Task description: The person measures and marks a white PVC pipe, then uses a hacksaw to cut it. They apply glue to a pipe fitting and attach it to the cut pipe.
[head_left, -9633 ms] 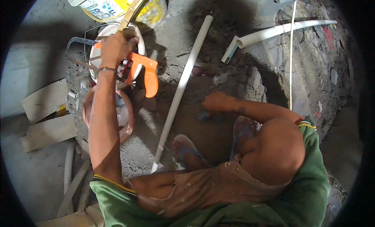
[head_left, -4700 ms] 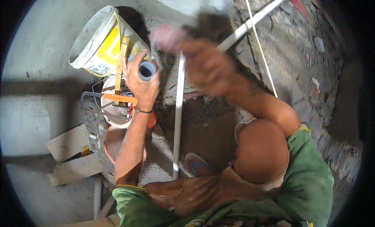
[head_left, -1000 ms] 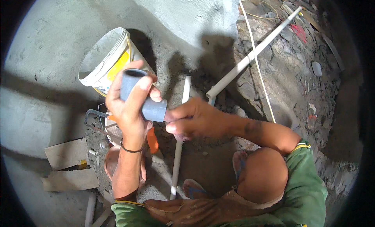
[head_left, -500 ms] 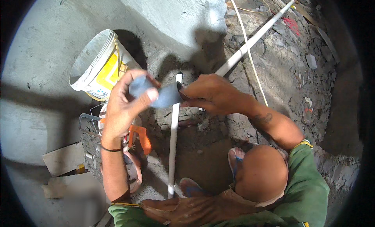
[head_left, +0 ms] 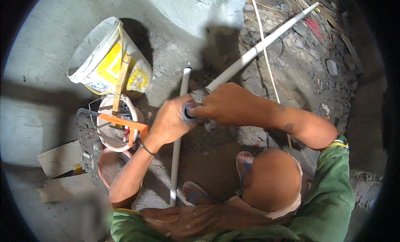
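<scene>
My left hand (head_left: 170,122) is closed around a short grey pipe fitting (head_left: 186,117), its round open end facing my right hand. Most of the fitting's body is hidden by my left fingers. My right hand (head_left: 223,105) reaches in from the other side with its fingers curled. One of its fingers goes into the fitting's mouth; whether it pinches anything there is hidden. Below both hands lies a white pipe (head_left: 176,158), running from near my feet toward the wall, with a dark far end (head_left: 188,68).
A white bucket with a yellow label (head_left: 114,59) leans at the left. Nearer is a pale pail (head_left: 135,111) of tools with an orange-handled hacksaw (head_left: 123,120) across it. A thicker white pipe (head_left: 258,48) and a thin cream tube (head_left: 266,61) lie on the rubble at the right.
The fitting and my left hand have moved right and down, and the fitting's mouth has turned into view. My right finger has gone into the mouth. The hacksaw shows more fully.
</scene>
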The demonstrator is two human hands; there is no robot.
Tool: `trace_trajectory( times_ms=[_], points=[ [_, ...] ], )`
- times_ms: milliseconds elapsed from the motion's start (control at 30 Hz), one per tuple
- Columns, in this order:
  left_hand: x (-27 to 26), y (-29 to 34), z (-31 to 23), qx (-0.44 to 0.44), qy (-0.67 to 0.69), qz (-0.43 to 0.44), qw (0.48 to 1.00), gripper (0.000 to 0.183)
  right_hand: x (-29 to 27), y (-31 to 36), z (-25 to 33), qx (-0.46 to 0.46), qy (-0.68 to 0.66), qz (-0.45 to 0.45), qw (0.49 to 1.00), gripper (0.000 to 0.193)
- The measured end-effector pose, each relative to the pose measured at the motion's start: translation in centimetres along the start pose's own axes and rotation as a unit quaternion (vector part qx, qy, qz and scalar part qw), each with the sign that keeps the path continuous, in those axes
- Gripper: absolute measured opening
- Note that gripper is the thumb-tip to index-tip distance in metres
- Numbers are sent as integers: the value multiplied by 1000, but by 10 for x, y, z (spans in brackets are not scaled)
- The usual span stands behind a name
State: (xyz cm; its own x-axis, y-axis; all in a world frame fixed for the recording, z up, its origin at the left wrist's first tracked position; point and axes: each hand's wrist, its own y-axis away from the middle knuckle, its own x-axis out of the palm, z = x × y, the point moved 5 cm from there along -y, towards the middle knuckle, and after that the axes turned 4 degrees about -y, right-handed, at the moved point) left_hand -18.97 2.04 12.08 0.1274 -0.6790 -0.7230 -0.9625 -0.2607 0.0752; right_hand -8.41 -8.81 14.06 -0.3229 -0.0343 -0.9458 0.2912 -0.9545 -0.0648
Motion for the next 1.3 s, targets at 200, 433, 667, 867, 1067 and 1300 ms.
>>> trace_trajectory(
  times_ms=[200, 433, 667, 867, 1067, 1300],
  points=[
    [-9, 1, -16, 18, -165, -164, 972, 26, 24, -9, 3, 13, -224, -137, 965, 14],
    [-15, -9, 4, 114, -388, -196, 894, 25, 105, -33, -18, 90, -869, 5, 486, 26],
    [10, 8, 23, 53, -406, -84, 908, 14, 114, -22, -2, 152, -424, -79, 889, 36],
    [-2, 26, 26, 197, -319, -363, 853, 31, 104, -21, 36, 86, -975, 66, 194, 24],
    [2, 7, 48, 101, -64, -358, 926, 38, 36, 2, 3, 182, -703, -80, 683, 37],
    [195, 89, 131, -71, -107, 55, 990, 28, -13, -86, 32, 43, -370, -37, 927, 64]
  ],
)
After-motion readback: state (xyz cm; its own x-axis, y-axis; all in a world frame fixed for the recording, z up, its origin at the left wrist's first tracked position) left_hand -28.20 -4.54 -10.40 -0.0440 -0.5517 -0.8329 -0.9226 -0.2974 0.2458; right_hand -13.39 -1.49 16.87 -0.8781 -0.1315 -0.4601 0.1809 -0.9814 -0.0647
